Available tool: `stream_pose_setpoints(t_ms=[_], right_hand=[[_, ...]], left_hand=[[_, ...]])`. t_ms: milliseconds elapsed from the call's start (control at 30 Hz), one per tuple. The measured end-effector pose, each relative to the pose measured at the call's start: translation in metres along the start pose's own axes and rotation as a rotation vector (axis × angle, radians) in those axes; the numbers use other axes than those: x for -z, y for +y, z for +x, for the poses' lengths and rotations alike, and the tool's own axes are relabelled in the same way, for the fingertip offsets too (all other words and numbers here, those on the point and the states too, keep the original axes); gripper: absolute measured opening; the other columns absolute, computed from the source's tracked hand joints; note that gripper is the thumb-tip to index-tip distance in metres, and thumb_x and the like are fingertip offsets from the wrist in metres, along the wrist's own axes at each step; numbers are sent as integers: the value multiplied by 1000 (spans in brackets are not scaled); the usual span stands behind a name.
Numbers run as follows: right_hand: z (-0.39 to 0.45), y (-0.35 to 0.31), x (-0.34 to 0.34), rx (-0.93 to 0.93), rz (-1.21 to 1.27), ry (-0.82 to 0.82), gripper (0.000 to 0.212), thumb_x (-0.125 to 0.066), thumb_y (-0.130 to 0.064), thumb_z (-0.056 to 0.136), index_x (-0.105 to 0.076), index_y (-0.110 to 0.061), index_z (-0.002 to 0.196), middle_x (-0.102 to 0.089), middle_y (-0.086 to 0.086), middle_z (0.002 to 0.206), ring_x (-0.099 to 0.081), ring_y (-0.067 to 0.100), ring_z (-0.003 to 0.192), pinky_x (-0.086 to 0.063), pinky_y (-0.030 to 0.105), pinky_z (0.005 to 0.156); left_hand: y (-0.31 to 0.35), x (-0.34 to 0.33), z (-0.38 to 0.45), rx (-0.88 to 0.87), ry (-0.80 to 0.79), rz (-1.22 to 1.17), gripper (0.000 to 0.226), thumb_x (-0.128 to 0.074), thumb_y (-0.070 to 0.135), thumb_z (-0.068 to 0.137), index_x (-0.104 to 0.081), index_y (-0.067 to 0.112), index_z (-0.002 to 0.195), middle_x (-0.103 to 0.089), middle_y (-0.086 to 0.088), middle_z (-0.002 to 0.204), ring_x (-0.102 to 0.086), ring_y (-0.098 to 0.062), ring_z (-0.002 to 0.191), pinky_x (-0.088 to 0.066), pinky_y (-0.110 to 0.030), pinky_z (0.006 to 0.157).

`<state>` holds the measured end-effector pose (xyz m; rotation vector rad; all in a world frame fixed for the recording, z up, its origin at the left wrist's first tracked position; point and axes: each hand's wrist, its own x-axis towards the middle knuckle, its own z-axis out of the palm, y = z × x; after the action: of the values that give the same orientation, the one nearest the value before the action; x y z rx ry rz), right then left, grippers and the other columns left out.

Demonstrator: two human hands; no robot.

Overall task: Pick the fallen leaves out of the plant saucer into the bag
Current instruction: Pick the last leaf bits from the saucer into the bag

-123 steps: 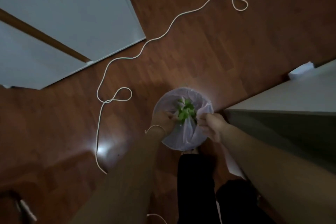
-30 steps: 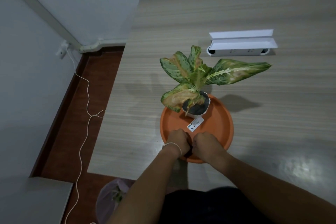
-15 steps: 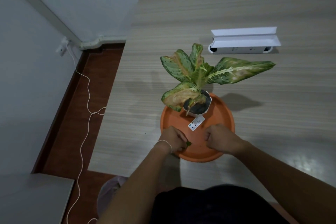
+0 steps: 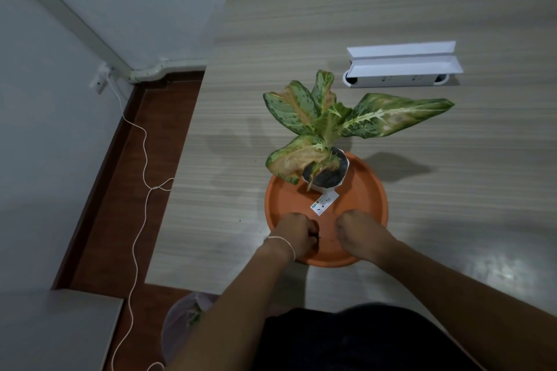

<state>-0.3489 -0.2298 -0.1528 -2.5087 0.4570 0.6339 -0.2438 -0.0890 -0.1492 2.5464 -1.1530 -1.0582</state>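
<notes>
Though small, leaf (image 4: 314, 236) at left fingers (image 4: 309, 232).

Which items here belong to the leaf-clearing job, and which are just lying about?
Part of the job:
- orange saucer
- potted plant standing in it
- left hand, closed on a small dark scrap
- right hand, fisted over the saucer
- pink bag on the floor

Lying about:
- white socket box on the table
- white cord on the floor
- label card in the saucer
</notes>
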Motion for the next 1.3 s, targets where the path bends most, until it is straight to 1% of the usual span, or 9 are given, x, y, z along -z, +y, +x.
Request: stream_pose_setpoints(t_ms=[200,400,533,800,900,967,1033,1133,1300], right_hand=[[-4,6,2,86,-16,-26,24,-50,-27,90,-71,-15,92,-67,5,96,-63,20,86,-56,37,80],[-7,6,-4,137,-120,-39,26,-52,-25,95,-71,-17,111,-59,5,114,-59,23,100,-52,35,89],[-3,1,-9,78,-118,-49,26,-53,-20,95,-74,-16,110,-62,6,114,-62,23,101,-53,34,91],[5,-5,-15,-9,-86,-76,25,-56,-18,89,-76,-15,104,-68,7,108,-66,25,98,-55,37,91],[5,2,-10,-138,271,-23,14,-66,-15,81,-79,-11,84,-76,6,88,-71,22,82,-60,36,81],[5,6,6,-317,926,-24,5,-72,-1,77,-75,3,77,-75,16,79,-73,26,69,-64,33,69],[5,15,29,-455,1438,-47,6,-71,10,78,-73,9,83,-73,20,78,-71,22,61,-62,27,59],[5,32,55,-489,1652,-44,13,-69,12,80,-72,6,91,-74,15,72,-71,17,54,-60,23,51],[1,46,61,-482,1848,-71,11,-62,10,85,-66,0,88,-71,9,64,-69,13,50,-60,22,51]], left_hand=[[3,-5,1,-75,-5,136,19,-61,25,84,-72,20,98,-65,-11,99,-60,-29,92,-41,-29,73],[8,-12,3,-58,5,187,20,-59,24,87,-70,18,103,-66,-11,101,-61,-28,94,-46,-30,79],[11,-11,5,-20,16,117,16,-64,17,83,-77,17,91,-73,-8,98,-64,-25,94,-52,-36,91],[2,-15,6,214,48,-234,8,-73,12,72,-79,16,74,-76,3,80,-69,-14,80,-58,-32,85],[-3,-7,4,334,-8,-543,11,-75,4,71,-79,14,69,-76,2,79,-72,-15,78,-60,-22,69],[-5,4,-1,394,-19,-795,13,-79,1,69,-80,13,74,-77,-1,84,-72,-16,82,-55,-14,60],[-8,18,-10,483,44,-1128,14,-79,-3,69,-78,6,79,-77,-8,86,-73,-21,83,-58,-20,63],[-25,31,-20,512,103,-1427,18,-77,-8,71,-75,1,86,-75,-17,92,-74,-23,86,-62,-25,69],[-51,33,-37,539,169,-1657,23,-75,-7,72,-72,0,93,-74,-16,87,-73,-19,76,-60,-21,61]])
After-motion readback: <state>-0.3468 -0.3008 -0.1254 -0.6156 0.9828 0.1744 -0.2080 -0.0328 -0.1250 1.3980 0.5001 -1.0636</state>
